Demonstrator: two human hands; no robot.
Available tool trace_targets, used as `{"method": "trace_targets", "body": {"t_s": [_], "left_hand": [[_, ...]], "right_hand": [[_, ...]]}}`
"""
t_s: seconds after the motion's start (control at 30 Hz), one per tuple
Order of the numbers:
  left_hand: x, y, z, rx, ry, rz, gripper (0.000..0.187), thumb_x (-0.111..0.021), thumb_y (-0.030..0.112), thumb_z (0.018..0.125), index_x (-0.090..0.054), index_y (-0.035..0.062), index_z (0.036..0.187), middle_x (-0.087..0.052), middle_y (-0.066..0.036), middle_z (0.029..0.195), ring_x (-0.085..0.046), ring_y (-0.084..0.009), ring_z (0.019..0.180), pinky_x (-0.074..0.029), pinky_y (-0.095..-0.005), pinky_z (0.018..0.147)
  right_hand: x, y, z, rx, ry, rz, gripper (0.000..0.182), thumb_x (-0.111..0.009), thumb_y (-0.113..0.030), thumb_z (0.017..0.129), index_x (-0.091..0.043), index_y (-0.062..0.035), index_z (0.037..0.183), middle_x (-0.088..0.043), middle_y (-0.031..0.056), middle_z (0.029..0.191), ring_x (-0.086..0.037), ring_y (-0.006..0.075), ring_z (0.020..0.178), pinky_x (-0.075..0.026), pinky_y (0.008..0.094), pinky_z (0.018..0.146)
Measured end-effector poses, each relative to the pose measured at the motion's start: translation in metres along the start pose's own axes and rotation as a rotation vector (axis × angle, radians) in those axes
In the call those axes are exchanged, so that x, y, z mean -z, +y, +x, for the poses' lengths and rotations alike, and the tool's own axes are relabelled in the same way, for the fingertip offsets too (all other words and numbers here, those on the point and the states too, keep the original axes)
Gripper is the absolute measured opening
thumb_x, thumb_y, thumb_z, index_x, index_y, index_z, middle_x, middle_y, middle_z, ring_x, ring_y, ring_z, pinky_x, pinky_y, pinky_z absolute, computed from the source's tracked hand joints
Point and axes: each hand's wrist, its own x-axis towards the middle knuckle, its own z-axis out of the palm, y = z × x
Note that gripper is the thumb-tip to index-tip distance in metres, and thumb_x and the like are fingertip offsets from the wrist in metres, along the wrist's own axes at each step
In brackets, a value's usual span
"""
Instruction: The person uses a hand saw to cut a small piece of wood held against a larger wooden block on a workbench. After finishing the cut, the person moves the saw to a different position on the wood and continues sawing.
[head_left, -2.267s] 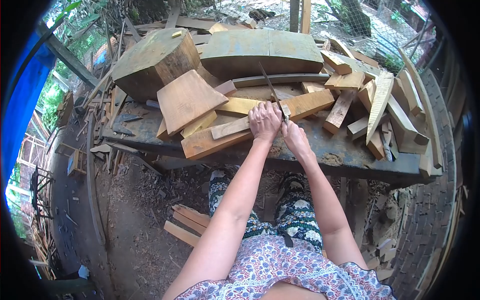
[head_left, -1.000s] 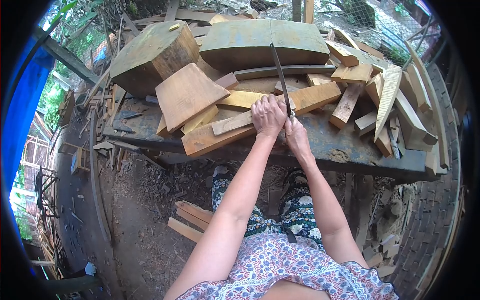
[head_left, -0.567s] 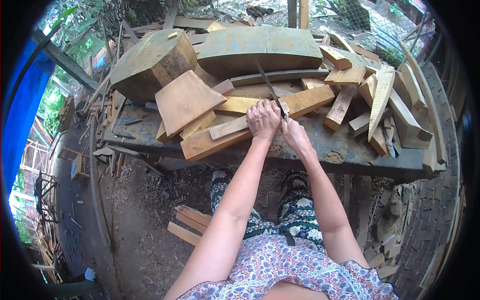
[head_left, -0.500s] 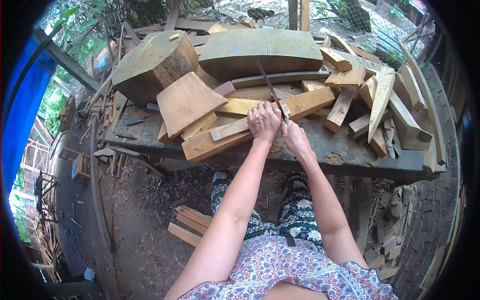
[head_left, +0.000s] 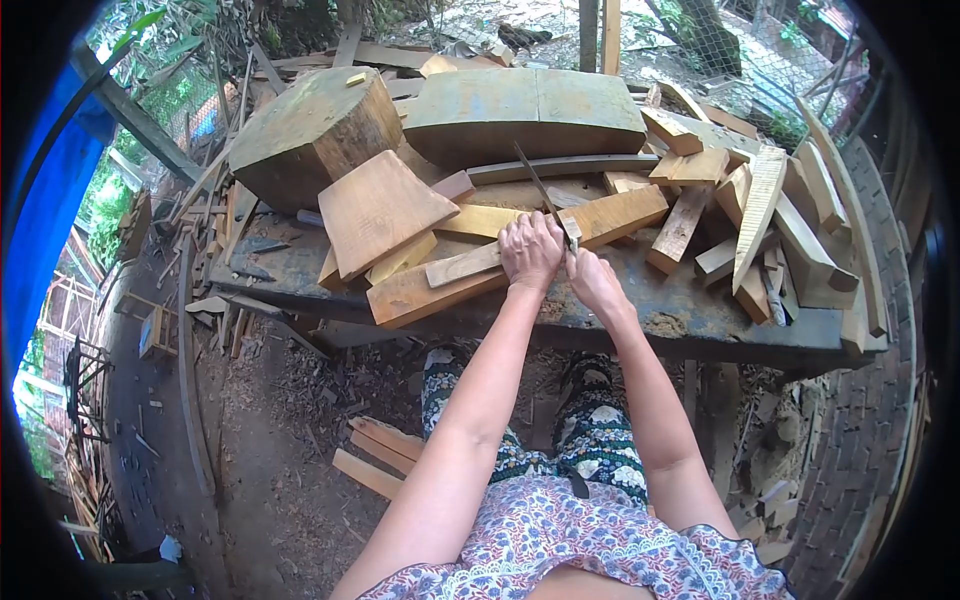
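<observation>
Wooden handle hidden in our curled right hand (head_left: 596, 281), we grip a saw (head_left: 545, 196), its thin dark blade slanting up over the long plank (head_left: 520, 255). Our left hand (head_left: 531, 250) clamps that pale, straight-grained plank on the workbench (head_left: 690, 318) amid offcuts (head_left: 760, 215).

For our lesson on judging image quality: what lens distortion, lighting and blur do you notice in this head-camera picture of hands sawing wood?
Head view: fisheye lens, so the dark weathered workbench edge bows and black corners ring the frame; soft even shade on the bench, with brighter sunlit ground at the top; the left hand, right hand and thin dark saw blade look fairly sharp, while the rim smears.
</observation>
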Motion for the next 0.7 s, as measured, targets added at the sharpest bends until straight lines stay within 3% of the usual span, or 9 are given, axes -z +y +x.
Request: {"method": "trace_targets", "body": {"t_s": [0.2, 0.37, 0.7], "left_hand": [[0.0, 0.0, -0.002, 0.009, -0.021, 0.001, 0.024, -0.049, 0.027, 0.087, -0.061, 0.0081, 0.079, -0.063, -0.012, 0.08, -0.062, -0.0279, 0.077, -0.045, -0.0409, 0.074], [0.001, 0.0, -0.001, 0.024, -0.053, 0.013, 0.024, -0.048, 0.027, 0.087, -0.062, 0.0078, 0.08, -0.064, -0.011, 0.082, -0.062, -0.0278, 0.079, -0.045, -0.0412, 0.074], [0.0, 0.001, -0.001, 0.01, -0.04, 0.001, 0.025, -0.049, 0.028, 0.088, -0.06, 0.0081, 0.079, -0.062, -0.012, 0.08, -0.061, -0.0275, 0.078, -0.044, -0.0404, 0.075]], "right_hand": [[0.009, -0.002, 0.0, -0.004, -0.031, -0.05, 0.039, -0.042, -0.031, 0.096, -0.061, 0.0031, 0.099, -0.062, 0.0331, 0.096, -0.059, 0.0473, 0.099, -0.047, 0.054, 0.084], [0.005, -0.006, 0.012, 0.01, -0.001, -0.034, 0.038, -0.044, -0.028, 0.095, -0.06, 0.0066, 0.089, -0.06, 0.0335, 0.09, -0.058, 0.0472, 0.095, -0.045, 0.0541, 0.081], [0.011, -0.004, -0.003, -0.022, -0.017, -0.064, 0.038, -0.044, -0.03, 0.095, -0.062, 0.0033, 0.096, -0.063, 0.0321, 0.096, -0.06, 0.0471, 0.097, -0.047, 0.0541, 0.084]]}}
